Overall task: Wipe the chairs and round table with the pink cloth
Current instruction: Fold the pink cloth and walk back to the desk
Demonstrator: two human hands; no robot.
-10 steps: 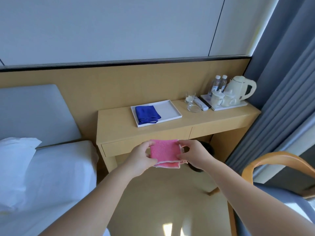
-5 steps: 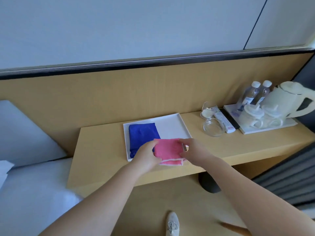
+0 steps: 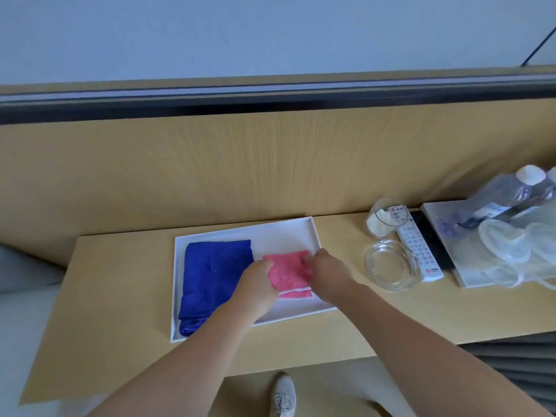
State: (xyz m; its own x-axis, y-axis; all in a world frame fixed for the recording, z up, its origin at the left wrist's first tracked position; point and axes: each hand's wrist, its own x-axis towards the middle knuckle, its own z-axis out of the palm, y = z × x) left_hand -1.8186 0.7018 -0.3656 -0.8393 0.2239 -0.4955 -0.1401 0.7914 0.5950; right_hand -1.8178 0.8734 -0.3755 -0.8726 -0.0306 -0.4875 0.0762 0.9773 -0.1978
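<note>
Nearest, a white shoe (image 3: 282,395) on the floor under the worktop (image 3: 120,296) edge. Both forearms reach over the worktop. Left hand (image 3: 255,284) pinches the left edge of the folded pink cloth (image 3: 288,273), right hand (image 3: 328,272) pinches its right edge, fingers curled onto the fabric, cloth between the two hands. Cloth sits over the right half of the white tray (image 3: 285,233); resting or just lifted, cannot tell. Folded blue cloth (image 3: 215,272) fills the tray's left half, just beside the pink one. Right of the tray: glass ashtray (image 3: 391,266), remote (image 3: 416,245), glass tumbler (image 3: 382,218) behind. Far right, blurred water bottles (image 3: 505,197).
</note>
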